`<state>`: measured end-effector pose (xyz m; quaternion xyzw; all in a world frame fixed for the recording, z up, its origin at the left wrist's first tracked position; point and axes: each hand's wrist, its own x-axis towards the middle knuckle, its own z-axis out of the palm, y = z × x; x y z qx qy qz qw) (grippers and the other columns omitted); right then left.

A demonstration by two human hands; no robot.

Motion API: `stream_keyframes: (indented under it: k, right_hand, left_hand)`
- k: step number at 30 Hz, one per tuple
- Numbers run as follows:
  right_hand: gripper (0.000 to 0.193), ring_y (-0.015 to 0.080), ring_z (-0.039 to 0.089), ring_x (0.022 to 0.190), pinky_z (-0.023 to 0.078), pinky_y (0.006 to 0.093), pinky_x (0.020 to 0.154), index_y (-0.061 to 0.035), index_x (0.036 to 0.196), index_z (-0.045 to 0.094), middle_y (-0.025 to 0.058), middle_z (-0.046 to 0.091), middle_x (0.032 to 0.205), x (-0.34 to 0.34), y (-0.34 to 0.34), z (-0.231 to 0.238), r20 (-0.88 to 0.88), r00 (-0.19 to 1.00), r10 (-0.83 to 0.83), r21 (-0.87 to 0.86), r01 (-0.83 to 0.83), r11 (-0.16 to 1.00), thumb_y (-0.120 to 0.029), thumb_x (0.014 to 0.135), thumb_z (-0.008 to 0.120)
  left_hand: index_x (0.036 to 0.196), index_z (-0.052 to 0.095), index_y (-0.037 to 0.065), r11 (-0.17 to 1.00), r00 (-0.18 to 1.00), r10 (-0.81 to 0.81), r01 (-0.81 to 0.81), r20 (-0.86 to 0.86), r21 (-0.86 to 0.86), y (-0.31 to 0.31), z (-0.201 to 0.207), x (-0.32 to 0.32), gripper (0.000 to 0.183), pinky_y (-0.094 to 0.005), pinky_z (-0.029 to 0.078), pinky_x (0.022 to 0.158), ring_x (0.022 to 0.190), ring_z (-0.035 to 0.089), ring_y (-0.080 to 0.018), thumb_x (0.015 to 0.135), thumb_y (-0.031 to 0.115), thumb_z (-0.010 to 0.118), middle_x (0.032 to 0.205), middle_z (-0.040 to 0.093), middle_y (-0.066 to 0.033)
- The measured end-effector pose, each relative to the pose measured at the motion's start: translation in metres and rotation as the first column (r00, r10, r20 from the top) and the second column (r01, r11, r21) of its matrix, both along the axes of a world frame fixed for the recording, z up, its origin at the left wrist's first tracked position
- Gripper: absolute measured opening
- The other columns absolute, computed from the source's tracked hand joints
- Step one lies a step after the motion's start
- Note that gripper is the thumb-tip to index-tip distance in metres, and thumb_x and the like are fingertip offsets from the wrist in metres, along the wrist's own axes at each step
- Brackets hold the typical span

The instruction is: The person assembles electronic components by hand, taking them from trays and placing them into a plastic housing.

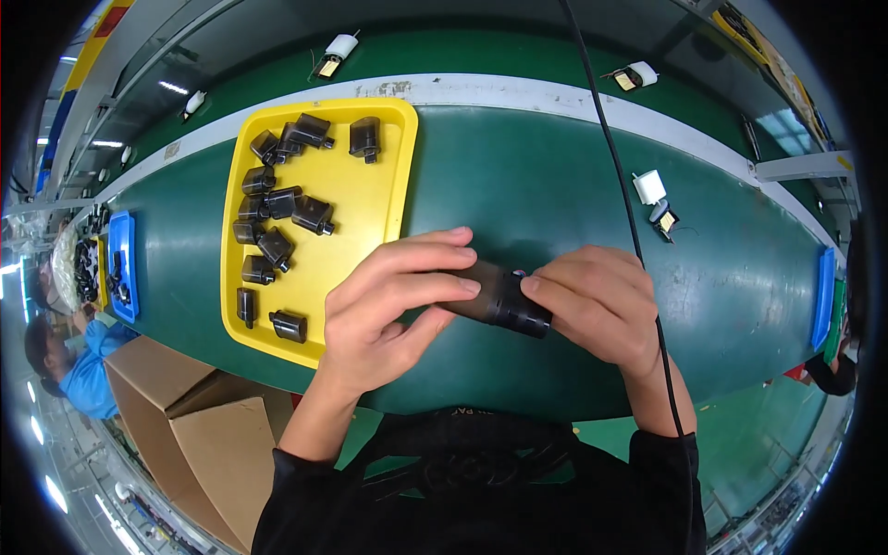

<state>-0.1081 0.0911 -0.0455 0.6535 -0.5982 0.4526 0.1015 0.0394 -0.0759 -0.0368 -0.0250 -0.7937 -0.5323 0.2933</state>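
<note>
Above the green work surface (pixel 518 379) I hold a dark translucent plastic container (pixel 483 294) with a black end piece, tilted on its side. My left hand (pixel 379 310) is closed round its smoky body, thumb on the near side and fingers on the far side. At its black end, my right hand (pixel 597 301) pinches with thumb and curled fingers; a tiny light spot shows beside the fingertips, too small to name. Left of my hands lies a yellow tray (pixel 403 166) with several similar smoky containers (pixel 314 215), smaller in view, lying in it.
White parts with wires (pixel 650 187) lie to the right; more (pixel 340 46) lie beyond the pale rail (pixel 499 90). A black cable (pixel 612 148) hangs across my right forearm. A cardboard box (pixel 222 453) stands at near left. Blue trays (pixel 132 268) sit at both ends; a person (pixel 91 370) works at left.
</note>
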Motion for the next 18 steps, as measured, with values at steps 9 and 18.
stream_keyframes:
  k: [9, 18]
  right_hand:
    - [0.035, 0.0272, 0.055, 0.064, 0.047, 0.0336, 0.057, 0.0001, 0.105, 0.062, 0.0106, 0.054, 0.072, -0.076, -0.021, -0.028, -0.072, 0.943, -0.326, 0.288, 0.332, 0.898, 0.0, 0.07, 0.066]
    - [0.028, 0.0285, 0.059, 0.085, 0.051, 0.0397, 0.07, -0.0033, 0.099, 0.066, 0.013, 0.059, 0.091, -0.202, -0.042, -0.049, -0.541, 0.602, -0.587, 0.119, 0.746, 0.655, -0.011, 0.075, 0.054]
  left_hand:
    - [0.105, 0.064, 0.002, 0.765, 0.772, 0.57, -0.372, 0.283, -0.525, -0.037, 0.009, 0.044, 0.033, -0.0349, 0.048, 0.082, 0.095, 0.06, -0.0303, 0.073, 0.002, 0.071, 0.105, 0.061, -0.0141]
    - [0.111, 0.06, 0.001, 0.512, 0.301, 0.856, -0.377, 0.42, -0.772, -0.063, -0.018, 0.143, 0.032, -0.0398, 0.046, 0.078, 0.088, 0.056, -0.0339, 0.081, 0.01, 0.067, 0.098, 0.056, -0.0163]
